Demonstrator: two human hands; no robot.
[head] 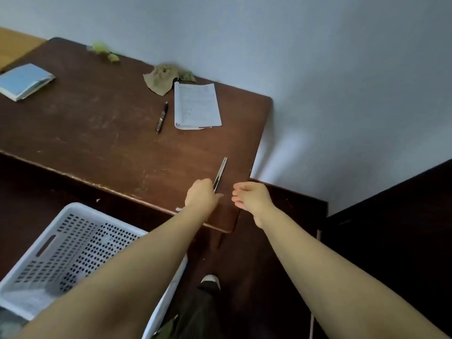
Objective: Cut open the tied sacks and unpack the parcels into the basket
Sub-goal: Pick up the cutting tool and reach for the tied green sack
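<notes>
A slim utility knife (220, 172) lies on the dark wooden table (102, 123) near its right front corner, blade end pointing away from me. My left hand (201, 195) has its fingers curled over the knife's near end and grips it there. Just to the right, my right hand (252, 198) hovers over the table's corner with fingers loosely curled, holding nothing. The white perforated basket (61, 243) stands on the floor at lower left, partly hidden by my left forearm. A pale printed parcel (27, 302) lies in its near corner. No sack is in view.
On the table are a pen (162, 116), an open notebook (196, 106), a blue book (24, 80) at far left and dried leaves (162, 78) by the wall. Dark furniture (391, 228) stands to the right. My foot (210, 282) is on the floor below.
</notes>
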